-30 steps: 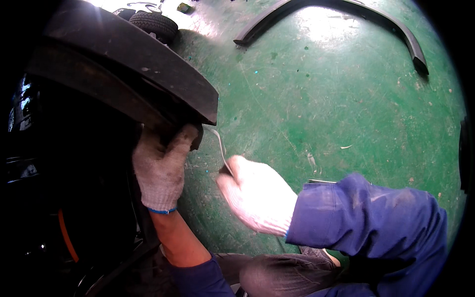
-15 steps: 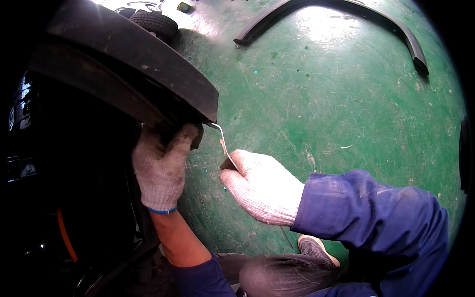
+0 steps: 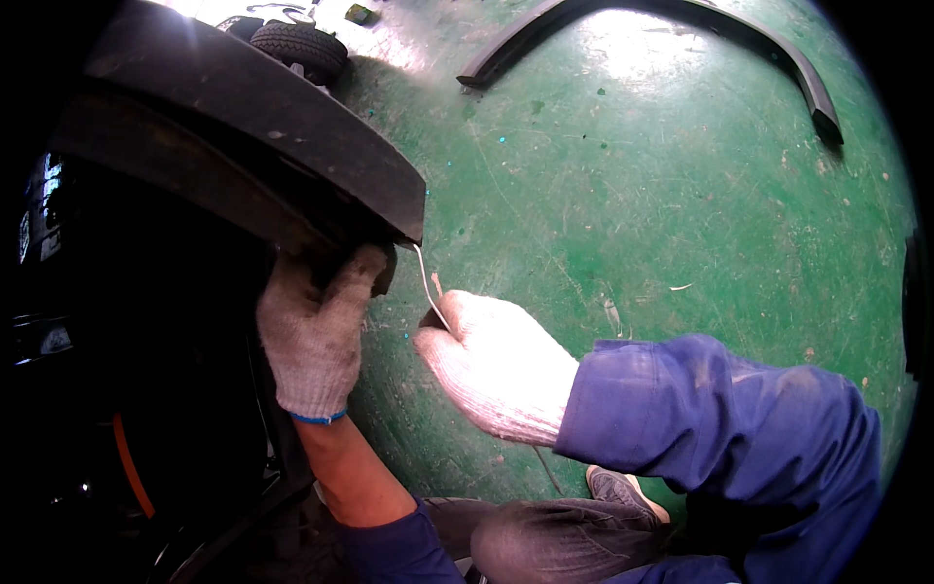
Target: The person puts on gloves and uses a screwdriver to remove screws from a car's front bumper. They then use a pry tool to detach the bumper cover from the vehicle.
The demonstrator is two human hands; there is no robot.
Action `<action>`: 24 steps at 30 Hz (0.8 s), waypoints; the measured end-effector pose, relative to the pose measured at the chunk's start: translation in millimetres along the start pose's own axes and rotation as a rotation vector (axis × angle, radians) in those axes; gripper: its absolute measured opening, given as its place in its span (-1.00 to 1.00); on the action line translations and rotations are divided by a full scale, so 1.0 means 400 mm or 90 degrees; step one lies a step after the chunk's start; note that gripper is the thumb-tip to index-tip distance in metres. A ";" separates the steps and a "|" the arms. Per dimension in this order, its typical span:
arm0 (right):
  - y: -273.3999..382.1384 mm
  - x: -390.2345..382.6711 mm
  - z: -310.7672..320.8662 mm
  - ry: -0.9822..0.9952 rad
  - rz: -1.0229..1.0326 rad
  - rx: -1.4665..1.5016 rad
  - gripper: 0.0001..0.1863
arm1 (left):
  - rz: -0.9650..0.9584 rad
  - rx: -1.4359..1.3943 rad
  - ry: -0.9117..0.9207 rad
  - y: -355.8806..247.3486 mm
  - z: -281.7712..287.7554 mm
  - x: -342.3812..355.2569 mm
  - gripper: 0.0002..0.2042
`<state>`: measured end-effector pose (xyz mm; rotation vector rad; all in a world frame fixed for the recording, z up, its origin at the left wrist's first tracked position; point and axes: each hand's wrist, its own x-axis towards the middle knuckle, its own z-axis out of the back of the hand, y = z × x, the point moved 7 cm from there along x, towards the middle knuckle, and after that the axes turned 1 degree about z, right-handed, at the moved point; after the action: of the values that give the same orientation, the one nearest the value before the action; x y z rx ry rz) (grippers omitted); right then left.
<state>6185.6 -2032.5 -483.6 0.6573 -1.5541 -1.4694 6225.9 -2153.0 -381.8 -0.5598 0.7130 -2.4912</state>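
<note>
My gloved left hand [image 3: 316, 331] is closed on the lower end of a black wheel-arch trim [image 3: 331, 131] at the left, its thumb over a dark edge and its fingertips hidden behind. A thin white strip [image 3: 424, 275] runs down from the corner of that trim. My gloved right hand [image 3: 501, 365], a little to the right of the trim's end, pinches this strip between thumb and fingers. A brownish loose bit [image 3: 437, 283] sticks up beside the strip. Below my right wrist a thin dark line [image 3: 548, 470] hangs, too faint to name.
A similar curved black trim [image 3: 671, 8] lies on the green floor [image 3: 623, 214] at the far right. Beyond the near trim is a tyre [image 3: 300, 49]. A dark, glossy surface [image 3: 156, 389] fills the left side. My shoe [image 3: 623, 490] is at the bottom.
My right hand has shifted slightly to the left, toward the trim, and the white strip has straightened to a steeper line. My left hand keeps its hold.
</note>
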 end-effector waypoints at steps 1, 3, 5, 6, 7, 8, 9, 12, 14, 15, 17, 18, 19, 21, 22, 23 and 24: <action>0.000 0.006 -0.001 -0.004 0.011 -0.010 -0.66 | 0.000 -0.013 -0.007 -0.001 -0.002 -0.001 -0.63; -0.003 0.018 -0.008 -0.005 0.016 -0.015 -0.67 | 0.002 -0.018 -0.013 0.001 -0.003 -0.003 -0.62; -0.002 0.026 -0.014 0.008 0.019 -0.028 -0.68 | 0.001 -0.003 -0.010 -0.002 -0.004 -0.002 -0.61; 0.000 0.029 -0.014 0.021 0.029 -0.046 -0.69 | 0.004 0.005 -0.011 -0.005 -0.007 -0.002 -0.61; 0.008 0.029 -0.012 0.046 0.052 -0.084 -0.70 | 0.007 0.013 -0.012 -0.011 -0.013 -0.003 -0.60; 0.016 0.030 -0.019 0.064 0.085 -0.138 -0.72 | 0.010 0.024 -0.015 -0.017 -0.014 -0.005 -0.60; 0.023 0.030 -0.027 0.081 0.120 -0.191 -0.73 | -0.006 0.030 -0.053 -0.022 -0.015 -0.009 -0.60; 0.018 0.037 -0.040 0.073 0.132 -0.286 -0.77 | -0.023 0.069 -0.147 -0.031 -0.042 -0.033 -0.62; 0.003 0.033 -0.015 0.023 -0.012 -0.191 -0.79 | 0.012 0.127 -0.180 -0.038 -0.050 -0.048 -0.62; 0.000 0.034 -0.012 0.018 -0.023 -0.196 -0.78 | -0.004 0.136 -0.180 -0.033 -0.048 -0.047 -0.63; -0.005 0.027 0.009 -0.008 -0.052 -0.214 -0.78 | 0.004 0.126 -0.163 -0.040 -0.052 -0.042 -0.65; -0.003 0.018 0.029 -0.024 -0.046 -0.240 -0.78 | 0.000 0.115 -0.150 -0.053 -0.061 -0.036 -0.65; -0.003 0.008 0.053 -0.041 -0.041 -0.268 -0.77 | -0.003 0.104 -0.135 -0.069 -0.070 -0.030 -0.65; 0.002 0.032 0.034 0.016 -0.021 -0.290 -0.76 | 0.041 0.133 -0.137 -0.046 -0.035 -0.047 -0.63; 0.006 0.045 0.033 0.056 -0.019 -0.308 -0.76 | 0.056 0.131 -0.129 -0.031 -0.019 -0.052 -0.64; 0.014 0.047 0.039 0.088 -0.023 -0.336 -0.75 | 0.062 0.117 -0.117 -0.026 -0.007 -0.051 -0.64; 0.015 0.045 0.041 0.081 -0.029 -0.316 -0.75 | 0.069 0.103 -0.105 -0.022 -0.001 -0.050 -0.65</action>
<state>6163.9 -2038.5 -472.2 0.4800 -1.0240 -1.7264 6238.8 -2135.4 -381.9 -0.6399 0.4620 -2.3442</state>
